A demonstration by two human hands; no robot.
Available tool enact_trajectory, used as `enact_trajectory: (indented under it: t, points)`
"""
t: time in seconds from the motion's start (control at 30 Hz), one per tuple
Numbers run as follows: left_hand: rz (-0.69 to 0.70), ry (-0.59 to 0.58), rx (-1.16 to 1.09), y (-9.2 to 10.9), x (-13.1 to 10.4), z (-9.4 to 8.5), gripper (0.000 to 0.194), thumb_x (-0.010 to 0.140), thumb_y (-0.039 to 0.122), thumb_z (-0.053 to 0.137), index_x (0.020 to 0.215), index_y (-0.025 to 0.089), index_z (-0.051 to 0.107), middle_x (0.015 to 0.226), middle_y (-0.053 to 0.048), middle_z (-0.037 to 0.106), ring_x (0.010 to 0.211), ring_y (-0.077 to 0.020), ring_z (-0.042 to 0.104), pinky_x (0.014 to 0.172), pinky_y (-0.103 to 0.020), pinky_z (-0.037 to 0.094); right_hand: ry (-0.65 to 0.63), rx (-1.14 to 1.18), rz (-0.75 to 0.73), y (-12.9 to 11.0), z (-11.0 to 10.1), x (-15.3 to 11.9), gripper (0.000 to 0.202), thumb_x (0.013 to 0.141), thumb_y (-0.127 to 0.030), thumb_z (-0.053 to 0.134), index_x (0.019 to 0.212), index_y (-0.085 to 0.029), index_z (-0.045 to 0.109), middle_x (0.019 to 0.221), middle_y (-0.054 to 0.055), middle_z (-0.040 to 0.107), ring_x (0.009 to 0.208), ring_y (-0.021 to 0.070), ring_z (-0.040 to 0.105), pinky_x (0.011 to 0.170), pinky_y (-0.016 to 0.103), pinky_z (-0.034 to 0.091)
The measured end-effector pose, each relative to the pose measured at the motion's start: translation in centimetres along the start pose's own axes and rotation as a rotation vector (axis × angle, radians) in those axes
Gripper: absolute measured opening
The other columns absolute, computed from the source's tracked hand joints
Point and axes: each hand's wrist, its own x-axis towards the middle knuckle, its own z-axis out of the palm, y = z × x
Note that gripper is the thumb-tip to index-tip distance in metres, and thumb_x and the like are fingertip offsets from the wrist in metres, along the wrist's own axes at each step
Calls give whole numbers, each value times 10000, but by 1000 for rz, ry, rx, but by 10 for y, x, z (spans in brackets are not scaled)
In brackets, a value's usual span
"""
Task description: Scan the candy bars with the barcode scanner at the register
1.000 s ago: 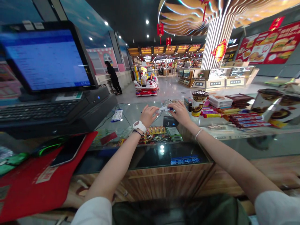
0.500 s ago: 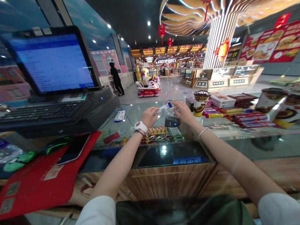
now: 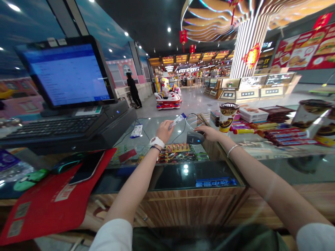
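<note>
Blue-tipped packet (image 3: pixel 178 120) grasped in the left hand (image 3: pixel 163 131).
Right hand (image 3: pixel 211 134) at black scanner (image 3: pixel 193 138), grip unclear; moving it needs sure hold.

"Dove" is printed on the brown-and-white cup (image 3: pixel 228 118). Beyond that cup, the display stand (image 3: pixel 246 87) reads "TOBACCO" — its front plaque (image 3: pixel 227 94) begins with "名" — while left of the cup, the monitor (image 3: pixel 65 76) shows what looks like "674", its other text too blurred.

Striped pillar (image 3: pixel 247 52) beyond glass counter (image 3: pixel 154 130), under small ceiling lights (image 3: pixel 169 29)
</note>
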Motion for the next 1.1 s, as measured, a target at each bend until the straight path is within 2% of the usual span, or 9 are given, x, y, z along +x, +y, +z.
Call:
enact_trajectory:
  t: [0.1, 0.23, 0.37, 0.43, 0.53, 0.67, 0.83, 1.0, 1.1]
  points:
    - [-20, 2, 5, -4, 0, 2, 275, 895, 169, 578, 1164, 180, 631, 1173, -109, 666, 1089, -256, 614, 975, -418, 503, -82, 14, -39, -6, 0, 1, 577, 627, -21, 595, 1169, -191, 700, 1202, 103, 722, 1122, 271, 673, 1014, 430, 505]
    - [-33, 14, -14, -9, 0, 5, 266, 887, 164, 587, 1148, 190, 632, 1156, -101, 669, 1073, -254, 622, 960, -420, 510, -96, 10, -71, -10, -1, 2, 566, 644, -25, 569, 1181, -155, 692, 1147, 120, 737, 1076, 272, 686, 976, 425, 521]
    - [-37, 33, -43, -12, -1, 7, 254, 875, 166, 607, 1126, 196, 632, 1134, -92, 671, 1068, -251, 629, 971, -420, 508, -14, 45, -91, -12, 0, 2, 614, 622, -5, 543, 1198, -165, 678, 1145, 111, 732, 1088, 268, 675, 970, 424, 522]
    - [-43, 46, -57, -13, 0, 8, 252, 871, 159, 608, 1118, 198, 632, 1128, -92, 673, 1065, -252, 632, 975, -427, 508, 48, 66, -75, -15, 0, 3, 601, 657, -27, 559, 1232, -175, 650, 1161, 108, 721, 1092, 269, 668, 960, 425, 525]
    - [-61, 62, -73, -14, 0, 8, 244, 870, 150, 603, 1107, 199, 631, 1121, -91, 677, 1060, -245, 637, 974, -420, 511, 147, 93, -39, -21, -2, 5, 511, 756, -144, 624, 1266, -173, 608, 1198, 119, 696, 1104, 285, 650, 957, 436, 519]
    - [-96, 61, -75, -14, 0, 9, 251, 867, 150, 607, 1115, 186, 627, 1126, -97, 676, 1064, -241, 639, 955, -402, 520, 259, 112, 9, -32, -5, 10, 388, 848, -349, 645, 1186, -161, 621, 1125, 126, 694, 1050, 297, 644, 921, 438, 520]
    - [-116, 53, -76, -14, 0, 10, 245, 869, 159, 608, 1113, 177, 625, 1115, -105, 673, 1054, -242, 638, 939, -397, 523, 337, 131, 91, -48, -9, 13, 427, 907, -442, 578, 1247, -184, 573, 1147, 104, 695, 1044, 287, 652, 901, 418, 521]
    - [-139, 81, -77, -17, 0, 12, 235, 862, 151, 612, 1094, 186, 628, 1112, -99, 669, 1045, -236, 637, 929, -392, 523, 232, 23, 218, -59, -13, 11, 375, 903, -506, 586, 1097, -191, 645, 910, 79, 736, 850, 280, 693, 745, 352, 522]
    - [-174, 91, -100, -19, 0, 13, 239, 851, 147, 629, 1087, 187, 626, 1102, -94, 669, 1037, -236, 636, 928, -395, 520, 147, -44, 287, -65, -14, 12, 386, 898, -535, 592, 1042, -184, 661, 868, 91, 741, 810, 278, 699, 703, 322, 499]
